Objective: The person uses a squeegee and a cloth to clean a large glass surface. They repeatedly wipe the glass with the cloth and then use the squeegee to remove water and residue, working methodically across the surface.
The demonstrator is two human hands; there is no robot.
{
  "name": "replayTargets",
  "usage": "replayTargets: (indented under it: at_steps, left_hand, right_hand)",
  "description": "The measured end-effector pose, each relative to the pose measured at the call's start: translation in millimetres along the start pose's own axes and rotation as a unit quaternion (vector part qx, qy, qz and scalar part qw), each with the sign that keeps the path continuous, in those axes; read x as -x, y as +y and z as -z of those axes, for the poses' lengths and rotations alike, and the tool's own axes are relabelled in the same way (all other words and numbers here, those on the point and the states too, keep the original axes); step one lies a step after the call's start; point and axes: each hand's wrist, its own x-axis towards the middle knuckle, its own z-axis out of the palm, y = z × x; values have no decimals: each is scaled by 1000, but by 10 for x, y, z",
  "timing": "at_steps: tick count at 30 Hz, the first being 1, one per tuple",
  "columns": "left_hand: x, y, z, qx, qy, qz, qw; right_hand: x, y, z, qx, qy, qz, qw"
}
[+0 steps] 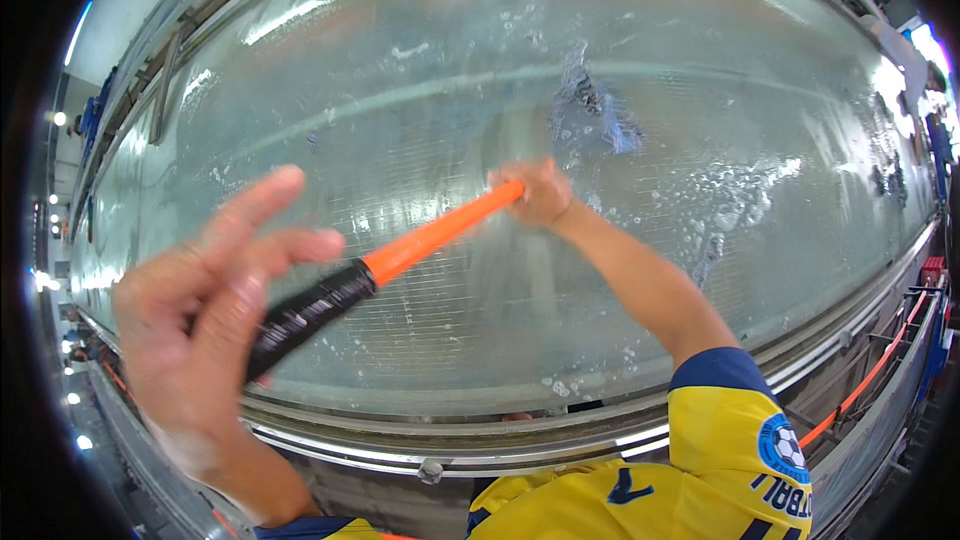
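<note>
An orange pole (440, 232) slants across the middle, from near my body at lower left up to the right. Its near end has a black wrapped grip (312, 318). My left hand (205, 290) is around this grip, thumb along it and a fingertip showing beneath, while two fingers stretch out loosely. Farther up, my right hand (541, 192), slightly blurred, is closed around the orange part. Whatever the pole carries past that hand cannot be made out. Below both hands lies a large wet glass sheet (430, 140), streaked with water and foam.
Bluish wet patches (595, 110) and foam (725, 205) mark the glass. A metal rail (400, 458) runs along its near edge, close to my body. At the right are an orange-red bar (865, 380) and a person (900, 60) by the far end.
</note>
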Motion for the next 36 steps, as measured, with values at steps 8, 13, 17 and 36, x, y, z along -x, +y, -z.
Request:
replayTargets:
  at_steps: [8,13,17,36]
  left_hand:
    - [-1203,-264,-384,-11,30,11,999]
    - [-876,-586,-773,78,108,2,991]
    - [-96,-397,-363,96,73,36,992]
    - [148,-114,-370,-48,-13,30,998]
  right_hand:
    - [-992,1127,-108,49,44,-47,997]
    - [-1269,1694,-9,80,-46,158,983]
    - [-370,671,-221,37,103,108,988]
    - [136,394,218,33,11,40,999]
